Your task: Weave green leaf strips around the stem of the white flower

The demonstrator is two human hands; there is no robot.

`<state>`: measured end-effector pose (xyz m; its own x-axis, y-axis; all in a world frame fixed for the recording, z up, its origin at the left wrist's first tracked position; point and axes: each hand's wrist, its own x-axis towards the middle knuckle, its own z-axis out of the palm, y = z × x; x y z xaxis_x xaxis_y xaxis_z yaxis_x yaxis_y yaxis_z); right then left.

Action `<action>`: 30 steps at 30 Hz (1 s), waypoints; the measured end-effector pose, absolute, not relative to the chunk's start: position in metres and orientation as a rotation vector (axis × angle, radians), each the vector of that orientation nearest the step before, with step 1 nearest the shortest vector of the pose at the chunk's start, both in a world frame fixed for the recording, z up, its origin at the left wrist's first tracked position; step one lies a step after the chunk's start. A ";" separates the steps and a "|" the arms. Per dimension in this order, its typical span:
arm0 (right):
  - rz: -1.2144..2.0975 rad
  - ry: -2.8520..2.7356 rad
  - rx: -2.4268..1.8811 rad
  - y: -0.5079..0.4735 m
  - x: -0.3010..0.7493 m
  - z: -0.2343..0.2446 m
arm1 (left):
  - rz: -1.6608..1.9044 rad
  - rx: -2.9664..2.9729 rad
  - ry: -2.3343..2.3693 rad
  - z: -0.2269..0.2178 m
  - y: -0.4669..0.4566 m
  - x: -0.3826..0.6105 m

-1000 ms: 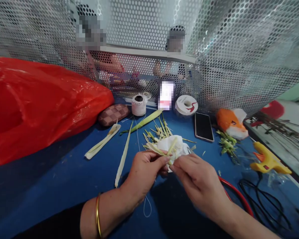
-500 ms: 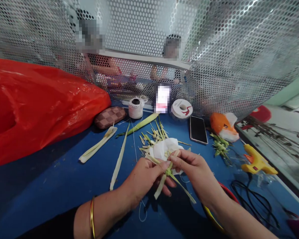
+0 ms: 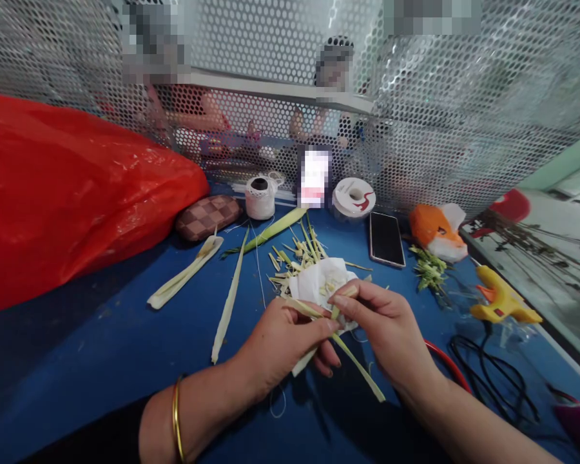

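Several pale green leaf strips (image 3: pixel 360 368), crossed over one another, are held between my two hands above the blue table. My left hand (image 3: pixel 294 338) pinches them where they cross, its thumb pressed on top and hiding the crossing. With thumb and forefinger, my right hand (image 3: pixel 374 316) grips the upper end of one strip. Loose ends stick out to the lower right and below my left hand. Just beyond the hands lies a crumpled white tissue (image 3: pixel 314 283), with cut leaf scraps (image 3: pixel 297 254) around it.
Husk strips lie left, before a red plastic bag (image 3: pixel 77 193) and checkered pouch (image 3: pixel 209 218). Behind stand a thread spool (image 3: pixel 260 200), lit phone (image 3: pixel 314 180) and ribbon roll (image 3: pixel 354 198) against a perforated screen. Rightward are a dark phone (image 3: pixel 386 238) and yellow glue gun (image 3: pixel 505 299).
My left thumb now covers the crossing that showed before. My right hand has shifted slightly right with the strip end, which tilts more. The view has dipped a little.
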<state>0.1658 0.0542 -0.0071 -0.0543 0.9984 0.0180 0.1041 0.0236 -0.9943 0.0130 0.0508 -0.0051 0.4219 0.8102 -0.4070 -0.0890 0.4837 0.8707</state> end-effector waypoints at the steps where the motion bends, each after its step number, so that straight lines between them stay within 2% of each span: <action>1: 1.149 -1.347 -1.250 0.053 0.166 -0.006 | 0.640 0.932 0.966 -0.003 0.050 0.012; 7: 0.997 -1.453 -1.261 0.051 0.165 -0.001 | 0.609 1.188 1.047 0.007 0.047 0.008; 13: 0.977 -1.269 -1.257 0.057 0.168 -0.005 | 0.884 0.757 1.044 0.009 0.051 0.008; 17: 1.154 -1.043 -1.281 0.058 0.165 -0.015 | 1.025 0.622 0.971 0.013 0.059 0.001; 23: 1.480 -1.361 -1.153 0.046 0.152 -0.011 | 1.055 0.604 0.964 0.008 0.057 0.005; 30: 1.477 -1.350 -1.285 0.035 0.142 -0.022 | 1.088 0.628 0.977 -0.004 0.049 0.013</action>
<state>0.1416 0.0350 -0.0216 -0.2198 0.9578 -0.1854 0.0989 -0.1672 -0.9809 0.0126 0.0487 -0.0045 0.1383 0.9309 -0.3381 -0.4360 0.3638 0.8231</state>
